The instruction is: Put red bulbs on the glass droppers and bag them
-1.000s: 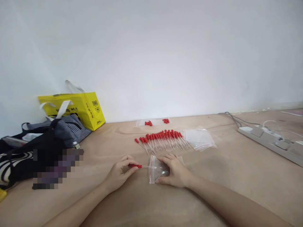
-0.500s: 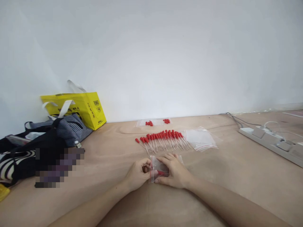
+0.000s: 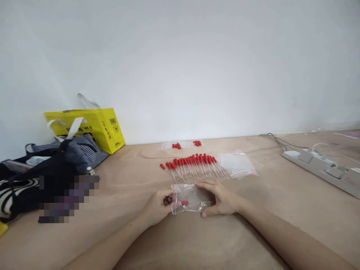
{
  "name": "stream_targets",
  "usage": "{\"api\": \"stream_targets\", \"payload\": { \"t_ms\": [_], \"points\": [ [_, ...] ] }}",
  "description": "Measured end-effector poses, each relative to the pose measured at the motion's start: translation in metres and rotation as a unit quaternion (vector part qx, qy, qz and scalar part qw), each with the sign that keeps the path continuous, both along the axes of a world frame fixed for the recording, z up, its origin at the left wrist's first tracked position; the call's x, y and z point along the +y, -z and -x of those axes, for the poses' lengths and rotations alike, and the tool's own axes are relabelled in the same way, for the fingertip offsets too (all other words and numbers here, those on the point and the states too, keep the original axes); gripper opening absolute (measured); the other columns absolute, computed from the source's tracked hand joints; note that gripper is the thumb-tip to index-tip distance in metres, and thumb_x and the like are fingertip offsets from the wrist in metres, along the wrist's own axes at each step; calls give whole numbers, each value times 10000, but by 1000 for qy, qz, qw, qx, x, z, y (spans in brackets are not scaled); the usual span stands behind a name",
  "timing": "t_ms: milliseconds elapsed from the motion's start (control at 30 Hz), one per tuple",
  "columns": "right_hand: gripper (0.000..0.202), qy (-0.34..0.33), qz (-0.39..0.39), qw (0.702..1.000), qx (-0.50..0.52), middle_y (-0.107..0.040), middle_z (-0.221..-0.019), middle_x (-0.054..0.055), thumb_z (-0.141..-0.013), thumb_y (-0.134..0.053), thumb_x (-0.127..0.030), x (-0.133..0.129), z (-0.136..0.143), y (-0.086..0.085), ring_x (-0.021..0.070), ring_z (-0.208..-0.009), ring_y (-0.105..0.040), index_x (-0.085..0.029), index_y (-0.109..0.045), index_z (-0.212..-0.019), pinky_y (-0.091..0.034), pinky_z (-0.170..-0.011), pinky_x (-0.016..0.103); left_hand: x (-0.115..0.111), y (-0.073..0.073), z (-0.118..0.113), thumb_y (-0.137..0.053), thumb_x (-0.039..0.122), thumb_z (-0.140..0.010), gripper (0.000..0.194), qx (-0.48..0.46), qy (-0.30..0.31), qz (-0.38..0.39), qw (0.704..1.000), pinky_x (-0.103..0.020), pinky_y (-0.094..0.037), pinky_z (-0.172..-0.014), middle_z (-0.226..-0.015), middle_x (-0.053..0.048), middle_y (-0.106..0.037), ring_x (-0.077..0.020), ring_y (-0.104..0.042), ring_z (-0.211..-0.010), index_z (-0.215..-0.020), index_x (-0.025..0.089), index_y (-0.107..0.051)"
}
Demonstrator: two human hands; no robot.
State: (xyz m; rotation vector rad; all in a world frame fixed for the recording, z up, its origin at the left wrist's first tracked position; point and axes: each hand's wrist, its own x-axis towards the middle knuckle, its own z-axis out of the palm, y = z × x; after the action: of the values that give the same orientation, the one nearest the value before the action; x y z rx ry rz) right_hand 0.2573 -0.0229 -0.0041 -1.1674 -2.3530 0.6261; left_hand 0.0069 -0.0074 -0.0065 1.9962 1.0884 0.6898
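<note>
A small clear zip bag [image 3: 194, 195] with a red line along its mouth lies flat between my two hands. Inside it is a dropper [image 3: 184, 202] with a red rubber bulb; its thin tube points right and is hard to make out through the plastic. My left hand [image 3: 158, 208] grips the bag at the mouth, its thumb reaching in by the red bulb and its other fingers curled. At the opposite end, my right hand [image 3: 225, 200] holds the bag, thumb on the near edge and fingers on the far edge.
Beyond my hands lies a row of red-bulbed droppers [image 3: 194, 165]. Flat clear bags [image 3: 239, 165] are beside it, and a filled bag [image 3: 185, 144] lies near the wall. At left are a yellow bag [image 3: 104, 129] and a striped bag [image 3: 84, 152]; a power strip [image 3: 320, 167] is at right.
My right hand has slid right along the bag, uncovering more of it. The left hand and bag mouth have shifted slightly left, and the red bulb now sits nearer the mouth.
</note>
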Motion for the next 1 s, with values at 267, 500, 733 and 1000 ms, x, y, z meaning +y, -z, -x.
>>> {"api": "stream_targets", "payload": {
  "t_ms": [267, 500, 733, 1000],
  "points": [
    [819, -12, -36, 999, 14, -463, -1215, 99, -560, -649, -571, 0, 13, 2, 251, -1089, -417, -194, -414, -1247, -328, -914, 400, 3, -1, 0, -690, 355, -606, 223, 29, 45, -44, 998, -231, -426, -620, -697, 6, -577, -148, -527, -683, -745, 181, -673],
    [752, -15, -41, 999, 10, -498, -1165, 98, -565, -645, -573, 2, 13, 4, 254, -1049, -444, -195, -481, -1194, -340, -893, 404, 40, -6, 33, -534, 303, -747, 153, 60, -43, -169, 983, -275, -443, -689, -748, -24, -561, -155, -525, -721, -729, 173, -611],
    [750, -18, -40, 999, 5, -498, -1161, 102, -573, -630, -588, 1, 13, 2, 248, -1051, -437, -173, -494, -1183, -339, -900, 389, 125, 0, 54, -507, 239, -726, 302, 108, -74, -220, 967, -354, -385, -864, -1053, -64, -508, -219, -462, -1017, -1020, 198, -567],
    [761, -19, -40, 999, 3, -501, -1160, 98, -563, -632, -597, 2, 13, 1, 244, -1050, -440, -177, -497, -1184, -336, -904, 384, 148, -11, 69, -513, 246, -701, 97, 141, -8, -188, 972, -296, -457, -685, -809, -23, -612, -175, -564, -762, -725, 174, -573]
  ]
}}
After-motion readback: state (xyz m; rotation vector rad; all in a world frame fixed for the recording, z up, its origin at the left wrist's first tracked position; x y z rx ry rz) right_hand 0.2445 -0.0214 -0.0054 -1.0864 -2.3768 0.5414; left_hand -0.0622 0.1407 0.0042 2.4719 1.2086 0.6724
